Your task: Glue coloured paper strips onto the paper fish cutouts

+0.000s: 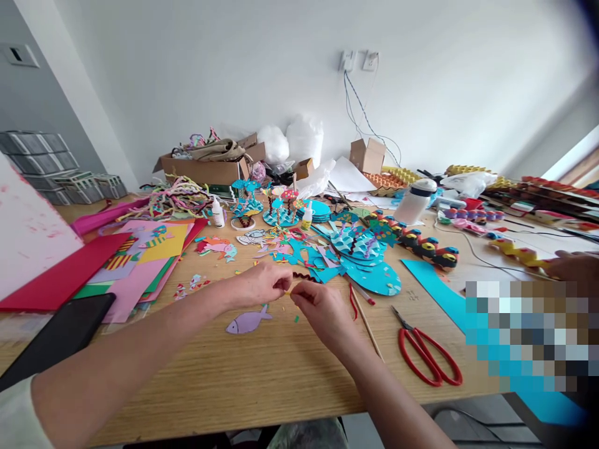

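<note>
Above smooth wood, the left hand (270, 284) and right hand (318, 305) pinch, seemingly, a small yellow scrap (289, 292).

You are facing a pale wall (224, 68) that is carrying two sockets (347, 60), with cables (361, 112) hanging down from them. A switch plate (19, 55) is showing at your far left, above stacked grey storage drawers (40, 163). Against the wall, an open cardboard box (203, 173) is holding tan cloth (218, 150) and other oddments. White bulging bags (305, 141) are standing to its right, and a smaller cardboard box (368, 156) is sitting farther right. On your near left, a black phone-like device (60, 337) is lying flat. On your right, a translucent bottle (412, 204) is standing behind a painted carton strip (427, 246).
</note>
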The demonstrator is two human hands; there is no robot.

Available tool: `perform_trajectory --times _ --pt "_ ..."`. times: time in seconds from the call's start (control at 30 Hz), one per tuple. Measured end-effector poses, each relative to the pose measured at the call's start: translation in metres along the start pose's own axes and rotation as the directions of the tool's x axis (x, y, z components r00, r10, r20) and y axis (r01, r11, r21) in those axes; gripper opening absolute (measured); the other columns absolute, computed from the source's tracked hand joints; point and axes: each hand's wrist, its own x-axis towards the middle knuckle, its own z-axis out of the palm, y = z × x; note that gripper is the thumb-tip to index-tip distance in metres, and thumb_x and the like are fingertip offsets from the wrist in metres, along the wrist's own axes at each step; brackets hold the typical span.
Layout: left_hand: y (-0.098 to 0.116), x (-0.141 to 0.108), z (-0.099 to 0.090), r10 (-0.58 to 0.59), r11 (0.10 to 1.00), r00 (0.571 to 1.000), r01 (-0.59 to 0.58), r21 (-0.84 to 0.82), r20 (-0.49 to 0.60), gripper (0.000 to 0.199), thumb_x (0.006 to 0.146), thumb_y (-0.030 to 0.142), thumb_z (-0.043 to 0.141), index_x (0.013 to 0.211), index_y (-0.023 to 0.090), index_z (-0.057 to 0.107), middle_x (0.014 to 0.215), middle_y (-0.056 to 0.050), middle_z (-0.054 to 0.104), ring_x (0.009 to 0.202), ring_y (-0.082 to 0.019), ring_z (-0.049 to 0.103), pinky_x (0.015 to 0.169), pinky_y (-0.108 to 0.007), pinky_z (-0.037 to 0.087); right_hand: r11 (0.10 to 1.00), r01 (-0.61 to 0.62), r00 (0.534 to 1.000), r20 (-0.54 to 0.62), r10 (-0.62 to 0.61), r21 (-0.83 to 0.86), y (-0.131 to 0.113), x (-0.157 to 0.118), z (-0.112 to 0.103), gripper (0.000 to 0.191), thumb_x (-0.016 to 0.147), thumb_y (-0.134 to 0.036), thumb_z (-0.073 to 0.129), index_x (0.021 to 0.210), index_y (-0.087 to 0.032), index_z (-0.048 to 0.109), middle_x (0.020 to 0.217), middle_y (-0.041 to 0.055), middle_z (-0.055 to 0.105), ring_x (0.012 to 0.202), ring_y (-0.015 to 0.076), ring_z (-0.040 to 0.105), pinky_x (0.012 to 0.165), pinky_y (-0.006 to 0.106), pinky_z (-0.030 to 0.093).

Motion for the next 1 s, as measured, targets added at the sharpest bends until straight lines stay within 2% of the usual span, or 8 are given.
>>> perform_trajectory --times 0.27,0.4,0.5,0.6,0.7,0.83,0.9,1.0 --pt "-0.014 -0.026 0.008 -0.214 0.902 0.976 0.183 -0.391 -0.037 0.012 0.068 0.021 0.05 0.068 0.015 0.06 0.062 0.002 0.057 0.062 -0.012 0.051 0.057 -0.021 0.036 0.869 -0.235 0.972 0.09 0.217 0.436 -0.01 -0.005 0.02 0.013 0.071 -0.025 0.049 0.063 -0.017 0.054 0.054 -0.0011 0.057 0.049 0.0112 0.052 0.048 0.021 0.037" --pt "-0.019 -0.04 0.002 -0.229 0.861 0.973 0.189 -0.473 -0.029 0.014 0.069 0.027 0.049 0.066 0.015 0.055 0.06 0.004 0.051 0.061 -0.011 0.047 0.058 -0.021 0.035 0.765 -0.257 0.965 0.193 0.175 0.591 -0.022 -0.012 0.023 0.015 0.07 -0.029 0.05 0.062 -0.017 0.052 0.053 -0.0018 0.054 0.047 0.0102 0.05 0.048 0.022 0.04" --pt "-0.022 -0.051 -0.008 -0.219 0.848 0.975 0.207 -0.487 0.032 0.014 0.067 0.028 0.05 0.064 0.015 0.054 0.059 0.005 0.045 0.058 -0.01 0.041 0.054 -0.021 0.031 0.782 -0.221 0.968 0.226 0.105 0.583 -0.024 -0.021 0.018 0.019 0.074 -0.029 0.048 0.061 -0.016 0.052 0.055 -0.001 0.054 0.049 0.01 0.051 0.049 0.021 0.04" --pt "-0.026 -0.061 -0.018 -0.191 0.841 0.974 0.227 -0.492 0.122 0.012 0.067 0.027 0.049 0.064 0.015 0.053 0.058 0.005 0.041 0.055 -0.009 0.036 0.052 -0.021 0.026 0.861 -0.121 0.988 0.142 0.057 0.495 -0.015 -0.027 0.016 0.017 0.078 -0.026 0.045 0.067 -0.016 0.054 0.059 0.0 0.056 0.052 0.0108 0.053 0.05 0.021 0.041" --pt "-0.028 -0.068 -0.023 -0.158 0.824 0.971 0.229 -0.519 0.177 0.011 0.067 0.025 0.049 0.065 0.015 0.053 0.059 0.005 0.04 0.056 -0.009 0.036 0.052 -0.021 0.025 0.96 0.139 0.988 -0.098 -0.119 0.242 -0.006 -0.029 0.018 0.013 0.08 -0.017 0.045 0.086 -0.016 0.056 0.077 0.004 0.061 0.065 0.0124 0.056 0.058 0.023 0.044" --pt "-0.028 -0.067 -0.024 -0.14 0.837 0.965 0.234 -0.495 0.221 0.011 0.067 0.025 0.049 0.068 0.016 0.055 0.061 0.004 0.043 0.059 -0.01 0.04 0.055 -0.021 0.028 0.844 0.517 0.839 -0.113 -0.532 -0.14 -0.014 -0.029 0.023 0.024 0.083 -0.009 0.042 0.101 -0.018 0.054 0.093 0.0069 0.06 0.079 0.0143 0.055 0.065 0.024 0.042" --pt "-0.029 -0.064 -0.022 -0.134 0.858 0.965 0.228 -0.461 0.227 0.012 0.067 0.026 0.05 0.068 0.016 0.056 0.062 0.004 0.046 0.06 -0.011 0.041 0.055 -0.021 0.029 0.764 0.599 0.777 -0.057 -0.627 -0.24 -0.022 -0.029 0.024 0.021 0.084 -0.01 0.041 0.097 -0.018 0.056 0.087 0.0055 0.06 0.075 0.014 0.053 0.062 0.024 0.04" --pt "-0.033 -0.06 -0.017 -0.124 0.881 0.965 0.213 -0.423 0.229 0.014 0.066 0.027 0.05 0.069 0.016 0.058 0.062 0.004 0.049 0.06 -0.011 0.043 0.055 -0.021 0.031 0.717 0.63 0.743 -0.037 -0.668 -0.298 -0.029 -0.03 0.025 0.02 0.087 -0.012 0.039 0.085 -0.017 0.058 0.08 0.0039 0.06 0.069 0.0136 0.051 0.06 0.024 0.037"
